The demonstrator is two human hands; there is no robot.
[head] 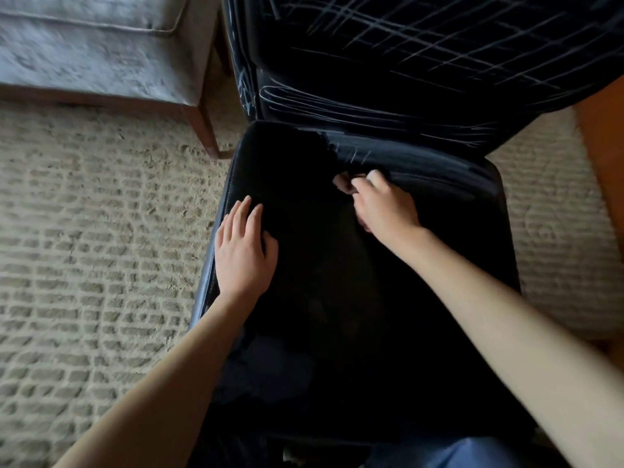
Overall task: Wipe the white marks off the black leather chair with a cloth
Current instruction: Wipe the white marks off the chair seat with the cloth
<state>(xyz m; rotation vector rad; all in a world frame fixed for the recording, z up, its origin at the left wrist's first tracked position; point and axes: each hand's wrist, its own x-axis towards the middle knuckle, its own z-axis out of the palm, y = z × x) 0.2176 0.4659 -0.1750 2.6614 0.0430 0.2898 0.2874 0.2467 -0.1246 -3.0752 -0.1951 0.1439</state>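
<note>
The black leather chair (pixel 337 298) stands right below me. Its backrest (pixel 405 45) carries many crossing white marks. On the seat, faint white streaks (pixel 432 173) remain along the far right part, while the left and near parts look plain black. My left hand (pixel 241 244) rests flat, fingers straight, on the seat's left side near the edge. My right hand (pixel 381 207) is at the far middle of the seat, fingers curled round a small pale cloth (pixel 344 184). Only a bit of it shows past my fingertips, pressed against the leather beside the streaks.
A grey upholstered bench (pixel 101 55) with wooden legs stands at the upper left, close to the chair's back corner. A beige woven carpet (pixel 84 231) covers the floor on both sides. An orange-brown wooden surface (pixel 601 146) lies at the right edge.
</note>
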